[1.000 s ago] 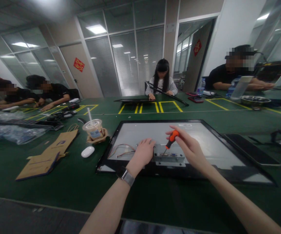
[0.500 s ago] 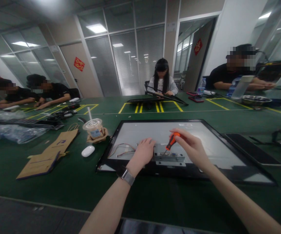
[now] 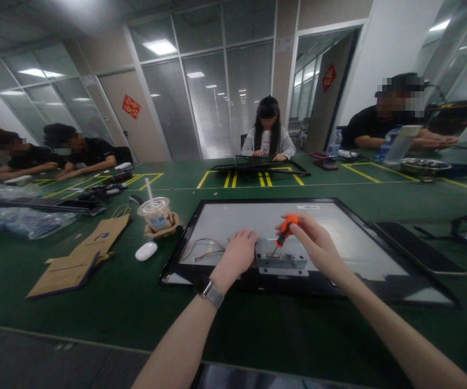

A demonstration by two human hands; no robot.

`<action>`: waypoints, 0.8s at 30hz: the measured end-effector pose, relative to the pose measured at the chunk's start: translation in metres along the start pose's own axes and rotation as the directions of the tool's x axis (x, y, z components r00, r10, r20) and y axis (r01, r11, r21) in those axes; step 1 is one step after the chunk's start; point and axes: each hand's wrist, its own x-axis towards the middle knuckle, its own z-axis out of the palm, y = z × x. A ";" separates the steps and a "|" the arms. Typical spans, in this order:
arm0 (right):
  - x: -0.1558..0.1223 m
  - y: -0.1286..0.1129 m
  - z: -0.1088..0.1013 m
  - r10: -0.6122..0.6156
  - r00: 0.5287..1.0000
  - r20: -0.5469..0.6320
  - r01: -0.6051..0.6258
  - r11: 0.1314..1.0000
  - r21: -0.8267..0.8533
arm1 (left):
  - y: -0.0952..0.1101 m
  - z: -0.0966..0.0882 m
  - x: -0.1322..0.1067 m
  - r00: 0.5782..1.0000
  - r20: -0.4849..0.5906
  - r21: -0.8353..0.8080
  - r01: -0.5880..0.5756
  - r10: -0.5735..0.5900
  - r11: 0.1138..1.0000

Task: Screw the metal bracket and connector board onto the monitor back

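My right hand (image 3: 312, 237) is closed around the handle of an orange and black screwdriver (image 3: 285, 229). Its shaft slants down to a small circuit board inside a grey metal bracket (image 3: 284, 262). That bracket sits near the front edge of a display panel (image 3: 237, 212) with a black frame, lying flat with its pale side up. At the bracket's left end rests my left hand (image 3: 240, 252), laid over the panel with fingers extended; its thumb is hidden. Thin wires (image 3: 203, 246) with connectors lie on the panel to the left of this hand.
Left of the panel are a white mouse (image 3: 146, 251), a lidded drink cup (image 3: 155, 213) in a carton holder and a brown paper bag (image 3: 83, 251). A dark flat slab (image 3: 419, 247) lies to the right. Across the green table (image 3: 136, 319) a person handles a dark frame (image 3: 253, 166).
The screwdriver has turned slightly in my right hand, its handle now showing more orange. My left hand stays in place. Across the table, the person's dark frame has lowered.
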 end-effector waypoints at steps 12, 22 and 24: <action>-0.001 0.003 0.000 -0.021 0.973 -0.231 -0.002 0.995 -0.101 | -0.001 0.004 0.001 1.000 -0.007 -0.015 0.001 -0.001 1.000; 0.002 -0.002 -0.002 -0.124 0.862 -0.492 0.018 0.977 -0.214 | 0.001 -0.003 -0.001 1.000 0.026 -0.009 0.013 -0.012 1.000; 0.002 -0.002 -0.002 -0.125 0.852 -0.508 0.021 0.979 -0.205 | 0.002 -0.004 0.000 0.999 0.030 -0.007 0.011 -0.011 1.000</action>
